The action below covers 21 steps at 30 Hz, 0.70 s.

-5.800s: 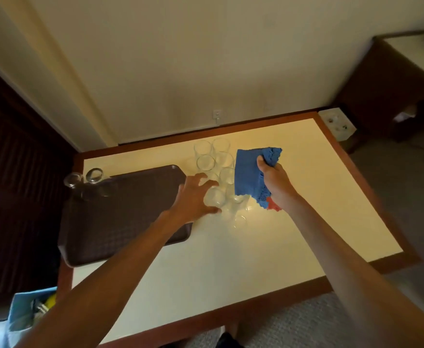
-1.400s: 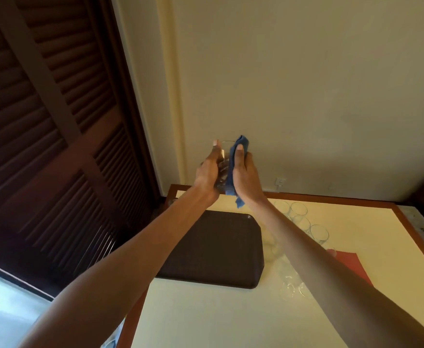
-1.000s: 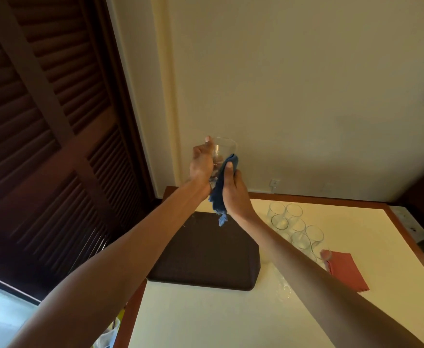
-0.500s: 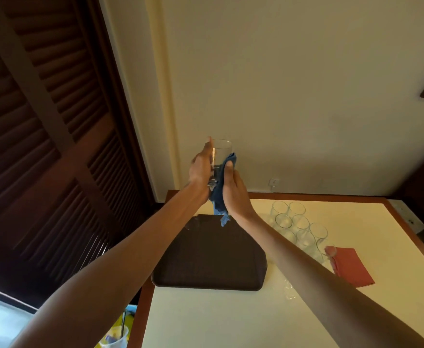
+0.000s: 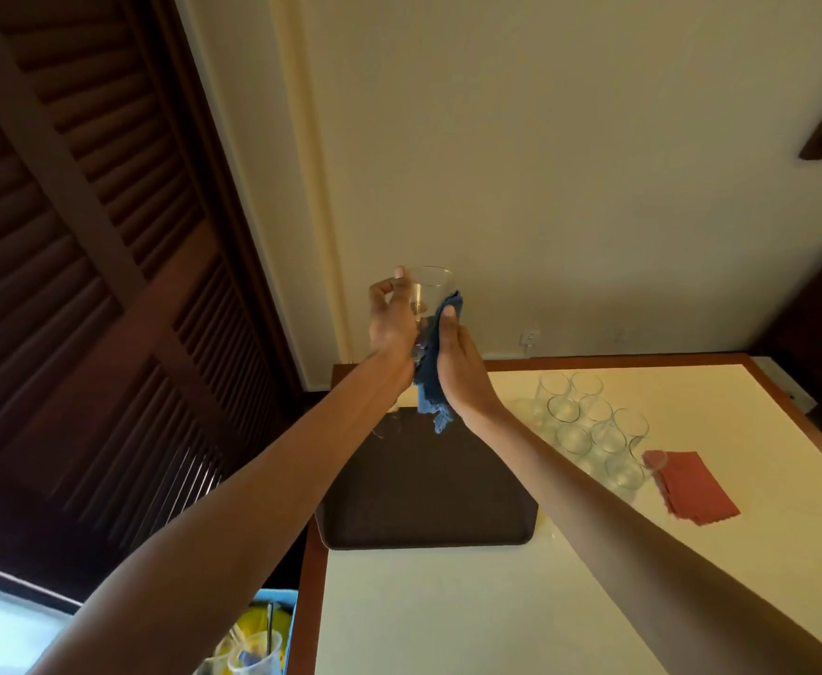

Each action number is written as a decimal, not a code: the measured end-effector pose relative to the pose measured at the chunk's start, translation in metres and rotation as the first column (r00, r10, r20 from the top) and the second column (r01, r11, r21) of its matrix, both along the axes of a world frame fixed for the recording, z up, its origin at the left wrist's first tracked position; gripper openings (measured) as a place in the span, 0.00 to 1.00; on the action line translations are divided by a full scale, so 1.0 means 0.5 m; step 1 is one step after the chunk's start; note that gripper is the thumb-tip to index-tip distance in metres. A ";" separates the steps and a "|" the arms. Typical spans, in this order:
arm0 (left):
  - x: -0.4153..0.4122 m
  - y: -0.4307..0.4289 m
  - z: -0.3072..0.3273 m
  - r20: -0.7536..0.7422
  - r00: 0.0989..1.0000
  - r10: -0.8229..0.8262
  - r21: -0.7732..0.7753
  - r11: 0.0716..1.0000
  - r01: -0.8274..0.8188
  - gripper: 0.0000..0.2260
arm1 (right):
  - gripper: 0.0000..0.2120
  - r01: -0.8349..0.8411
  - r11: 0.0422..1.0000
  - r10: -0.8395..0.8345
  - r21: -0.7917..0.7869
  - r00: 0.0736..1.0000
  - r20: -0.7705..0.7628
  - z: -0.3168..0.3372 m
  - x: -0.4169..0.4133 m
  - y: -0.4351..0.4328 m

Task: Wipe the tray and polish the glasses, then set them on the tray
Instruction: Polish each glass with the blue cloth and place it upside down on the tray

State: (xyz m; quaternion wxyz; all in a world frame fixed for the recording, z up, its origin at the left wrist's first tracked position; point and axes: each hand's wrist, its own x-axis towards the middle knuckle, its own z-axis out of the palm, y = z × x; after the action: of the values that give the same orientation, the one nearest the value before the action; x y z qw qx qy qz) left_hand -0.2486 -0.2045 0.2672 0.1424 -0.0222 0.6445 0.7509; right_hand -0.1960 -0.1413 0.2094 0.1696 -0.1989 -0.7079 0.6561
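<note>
a clear glass [image 5: 427,294] is gripped by the left hand [image 5: 392,318] above the tray [image 5: 430,504] and rubbed with the blue cloth [image 5: 432,377] held by the right hand [image 5: 462,370], so polishing seems underway, with placement on the tray judged next.

We raise both bare arms forward, wrists close together. Our left hand [image 5: 389,319] curls round a glass [image 5: 430,289], one fingertip up at its rim. Our right hand [image 5: 457,362] grips a blue cloth [image 5: 428,382] against the glass, thumb pointing up.
</note>
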 end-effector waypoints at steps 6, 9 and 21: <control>0.030 0.002 -0.014 0.048 0.992 -0.119 0.026 0.993 0.118 0.23 | 0.36 0.132 0.990 -0.131 0.057 0.991 -0.005 0.063 -0.046 0.048; 0.033 0.011 -0.012 0.062 0.993 -0.097 -0.003 0.995 0.098 0.24 | 0.33 0.131 0.991 -0.131 0.042 0.991 0.018 0.056 -0.042 0.042; 0.035 0.055 -0.036 0.055 0.997 -0.054 0.098 0.994 0.049 0.20 | 0.30 0.064 0.997 -0.065 0.043 0.998 0.002 0.058 -0.019 0.101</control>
State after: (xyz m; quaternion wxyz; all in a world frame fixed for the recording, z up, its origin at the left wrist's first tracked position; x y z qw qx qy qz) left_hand -0.2310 -0.1769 0.2489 0.1813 -0.0204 0.6033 0.7764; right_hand -0.2057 -0.0908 0.2382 0.1936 -0.2192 -0.7153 0.6347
